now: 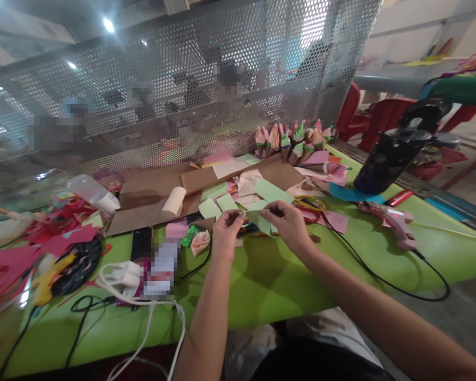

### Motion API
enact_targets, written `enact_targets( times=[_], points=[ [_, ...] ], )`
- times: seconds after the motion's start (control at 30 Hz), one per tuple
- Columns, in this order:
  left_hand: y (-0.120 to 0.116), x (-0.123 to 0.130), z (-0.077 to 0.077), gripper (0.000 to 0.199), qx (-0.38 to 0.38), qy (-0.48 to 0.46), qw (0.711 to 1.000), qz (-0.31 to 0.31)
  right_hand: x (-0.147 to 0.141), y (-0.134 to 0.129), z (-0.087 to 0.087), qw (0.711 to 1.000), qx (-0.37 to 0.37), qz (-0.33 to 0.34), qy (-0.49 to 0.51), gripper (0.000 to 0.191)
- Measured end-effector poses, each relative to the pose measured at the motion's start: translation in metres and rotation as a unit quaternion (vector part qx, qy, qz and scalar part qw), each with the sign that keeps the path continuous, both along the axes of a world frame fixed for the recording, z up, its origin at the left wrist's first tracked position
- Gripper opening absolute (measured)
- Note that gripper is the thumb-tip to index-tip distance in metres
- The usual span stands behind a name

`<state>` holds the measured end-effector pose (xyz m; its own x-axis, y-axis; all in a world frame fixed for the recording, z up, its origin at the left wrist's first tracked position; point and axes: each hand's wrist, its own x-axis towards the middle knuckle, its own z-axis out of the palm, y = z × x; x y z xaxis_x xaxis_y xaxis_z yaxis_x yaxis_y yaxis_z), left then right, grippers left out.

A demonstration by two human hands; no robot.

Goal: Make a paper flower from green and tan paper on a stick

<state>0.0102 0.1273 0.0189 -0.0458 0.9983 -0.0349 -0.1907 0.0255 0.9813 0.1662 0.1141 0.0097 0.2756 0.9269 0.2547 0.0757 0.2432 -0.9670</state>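
Between my two hands, above the front half of the green table (262, 296), is a piece of light green paper (261, 220). My left hand (228, 233) pinches its left end between thumb and fingers. On the other side, my right hand (289, 225) grips the right edge, and the sheet bends downward between them. Just beyond lie more light green paper pieces (273, 191). A crumpled pink paper piece (200, 242) and a green wrapped bit (189, 235) rest left of my left hand. Yellow-handled scissors (309, 203) lie past my right hand.
A pink glue gun (396, 222) with a black cord lies right, near a dark tumbler (388, 161). Paper cones (289, 138) stand at the back. A yellow glue gun (53, 278), phone (142, 243) and white chargers (127, 275) sit left. A perforated metal screen (182, 116) rises behind.
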Motion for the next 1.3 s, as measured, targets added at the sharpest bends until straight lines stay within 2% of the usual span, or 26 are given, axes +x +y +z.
enact_targets(
  times=[0.67, 0.83, 1.1, 1.3],
  points=[
    [0.0000, -0.0022, 0.0011, 0.037, 0.026, 0.001, 1.000, -0.011, 0.0008, -0.0034, 0.0019, 1.000, -0.001, 0.008, -0.010, 0.030],
    [0.0004, -0.0034, 0.0028, 0.037, 0.053, 0.028, 0.998, -0.015, 0.0031, -0.0040, 0.0019, 1.000, -0.008, 0.014, -0.008, 0.030],
    [0.0022, -0.0065, -0.0001, 0.025, 0.090, 0.078, 0.993, 0.004, 0.0009, -0.0065, 0.0047, 1.000, -0.004, 0.017, -0.006, 0.026],
    [-0.0018, -0.0057, 0.0044, 0.031, 0.091, 0.088, 0.992, -0.015, 0.0013, -0.0075, 0.0054, 1.000, -0.006, 0.011, -0.016, 0.026]
  ],
)
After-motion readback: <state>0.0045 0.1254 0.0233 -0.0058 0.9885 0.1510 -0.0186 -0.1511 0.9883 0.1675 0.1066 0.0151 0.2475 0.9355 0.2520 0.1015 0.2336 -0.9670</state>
